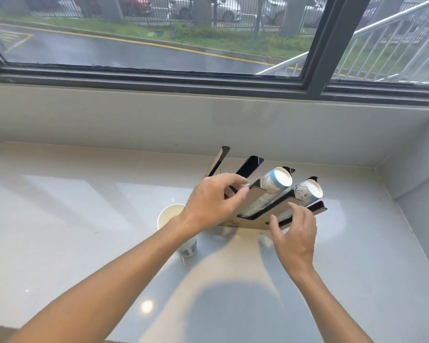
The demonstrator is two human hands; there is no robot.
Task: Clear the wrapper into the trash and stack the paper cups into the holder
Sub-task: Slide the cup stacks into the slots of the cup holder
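A black and tan cup holder (252, 222) with slanted dividers stands on the white counter. Two stacks of blue-patterned paper cups lie in it, bottoms up: one stack (270, 188) in the middle slot, another (306, 191) in the right slot. A single paper cup (170, 215) stands upright on the counter left of the holder, partly hidden by my left forearm. My left hand (212, 203) hovers over the holder's left dividers, fingers apart, holding nothing. My right hand (295, 233) is at the holder's front right edge, fingers spread and touching it. No wrapper or trash is in view.
The white counter (84, 219) runs to a low wall (134, 120) under a window. A side wall (411, 174) closes the counter's right end, close to the holder.
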